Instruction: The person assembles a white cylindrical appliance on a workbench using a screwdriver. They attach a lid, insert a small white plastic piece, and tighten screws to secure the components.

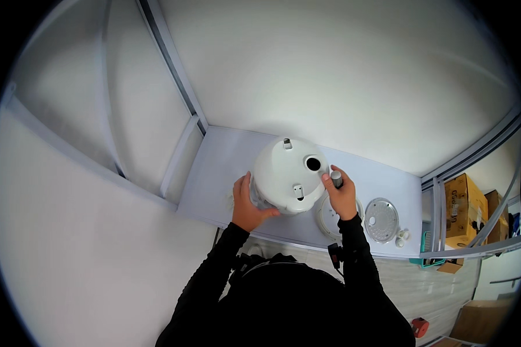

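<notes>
A round white appliance shell (278,173) with a dark hole and two small raised slots is tilted over the bench. My left hand (249,208) grips its lower left side, the thumb lying along the bottom edge. At the right side, my right hand (342,195) is closed round a short grey cylinder (336,178) that looks like a tool handle; the rest of it is hidden. The thumb of this hand rests near the shell's edge. Beneath the right hand lies a white round part (328,224), partly covered.
A grey perforated disc (382,220) and several small white pieces (402,237) lie on the bench (214,168) to the right. Cardboard boxes (466,208) stand beyond the right-hand frame. A white wall rises behind the bench. A red object (419,327) is on the floor.
</notes>
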### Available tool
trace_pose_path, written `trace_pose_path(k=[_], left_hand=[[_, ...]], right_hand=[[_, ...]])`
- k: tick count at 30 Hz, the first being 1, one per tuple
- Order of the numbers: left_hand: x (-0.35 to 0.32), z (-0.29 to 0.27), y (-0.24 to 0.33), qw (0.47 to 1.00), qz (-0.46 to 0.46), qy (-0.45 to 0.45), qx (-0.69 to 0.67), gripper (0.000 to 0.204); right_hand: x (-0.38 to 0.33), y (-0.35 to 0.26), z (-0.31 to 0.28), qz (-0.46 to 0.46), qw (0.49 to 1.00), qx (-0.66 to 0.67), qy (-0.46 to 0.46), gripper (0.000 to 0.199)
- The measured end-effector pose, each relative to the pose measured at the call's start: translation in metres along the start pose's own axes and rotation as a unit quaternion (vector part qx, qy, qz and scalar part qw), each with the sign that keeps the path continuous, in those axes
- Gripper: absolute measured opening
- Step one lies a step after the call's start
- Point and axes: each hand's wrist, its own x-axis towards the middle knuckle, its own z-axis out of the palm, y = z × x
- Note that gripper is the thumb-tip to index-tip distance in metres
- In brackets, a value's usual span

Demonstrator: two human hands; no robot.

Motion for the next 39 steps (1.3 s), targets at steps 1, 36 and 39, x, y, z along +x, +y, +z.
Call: trace_pose_path(k=[1, 36, 39], left_hand=[[-0.001, -0.004, 0.0, 1.0, -0.004, 0.004, 0.005, 0.13], [-0.003, -0.048, -0.096, 0.968, -0.055, -0.124, 0.212, 0.077], [0.006, -0.057, -0.082, 0.987, -0.042, -0.075, 0.134, 0.076]], right_hand=[[-0.003, -0.004, -0.001, 0.008, 1.0, 0.008, 0.013, 0.057], [-0.063, -0.105, 0.052, -0.032, 0.996, 0.074, 0.045, 0.029], [-0.066, -0.106, 0.049, -0.035, 0.995, 0.07, 0.054, 0.028]])
